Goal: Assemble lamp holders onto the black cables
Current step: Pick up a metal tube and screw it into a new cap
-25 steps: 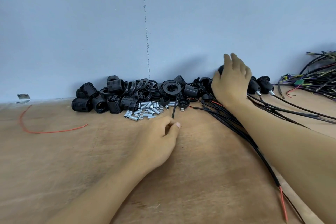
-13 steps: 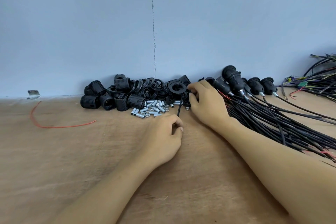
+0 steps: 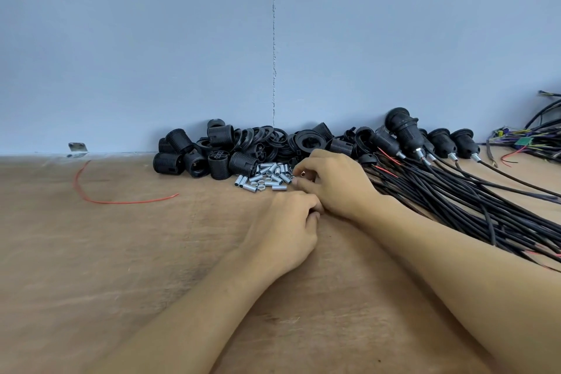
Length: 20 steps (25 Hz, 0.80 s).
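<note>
Loose black lamp holder parts are heaped against the wall. In front of them lies a small heap of silver metal tubes and nuts. My right hand reaches over the right edge of that heap, fingers curled, pinching a small metal piece at its fingertips. My left hand rests on the wooden table just below it, fingers curled tight; the cable end it grips is hidden behind the right hand. A thick bundle of black cables fans out to the right, several ending in assembled holders.
A loose red wire curls on the table at the left, near a small metal bracket at the wall. A tangle of coloured wires sits at the far right. The blue wall closes off the back.
My right hand left the assembled holders at the right, came left past the cable end, and now picks at the metal tubes. My left hand stayed curled in place.
</note>
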### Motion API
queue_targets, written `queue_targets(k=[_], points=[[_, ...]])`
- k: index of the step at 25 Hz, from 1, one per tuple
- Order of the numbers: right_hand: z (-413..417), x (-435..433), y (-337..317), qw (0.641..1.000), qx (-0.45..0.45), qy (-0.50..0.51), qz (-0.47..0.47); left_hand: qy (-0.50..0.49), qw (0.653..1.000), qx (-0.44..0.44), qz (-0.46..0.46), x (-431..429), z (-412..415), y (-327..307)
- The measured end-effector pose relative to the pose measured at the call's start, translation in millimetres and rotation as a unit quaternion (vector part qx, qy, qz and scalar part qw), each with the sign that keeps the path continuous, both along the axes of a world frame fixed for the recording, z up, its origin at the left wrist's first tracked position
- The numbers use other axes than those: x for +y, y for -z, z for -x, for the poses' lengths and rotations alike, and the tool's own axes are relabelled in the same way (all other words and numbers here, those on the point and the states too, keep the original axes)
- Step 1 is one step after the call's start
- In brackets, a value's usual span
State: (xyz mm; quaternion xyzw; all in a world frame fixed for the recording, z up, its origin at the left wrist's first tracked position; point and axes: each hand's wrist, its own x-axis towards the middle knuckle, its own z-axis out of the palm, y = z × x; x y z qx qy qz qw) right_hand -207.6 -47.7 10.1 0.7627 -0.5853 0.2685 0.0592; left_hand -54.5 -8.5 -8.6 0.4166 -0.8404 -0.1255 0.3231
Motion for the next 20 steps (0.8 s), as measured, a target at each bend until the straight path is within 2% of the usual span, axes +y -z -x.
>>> queue_targets(k=[4,9,15,20], points=[[-15,-5,-4,0.999,0.033,-0.022,-0.012,-0.089,0.996,0.017,0.003,-3,-13,-4],[-28,-7,1,0.999,0.044,-0.027,0.011,-0.234,0.972,0.012,-0.013,-27,-40,-7],[-23,-3,9,0.999,0.038,-0.018,-0.004,-0.219,0.975,-0.038,-0.012,-37,-41,-5],[-21,0,7,0.999,0.036,-0.02,0.002,-0.186,0.982,-0.03,0.001,-37,-40,-4]])
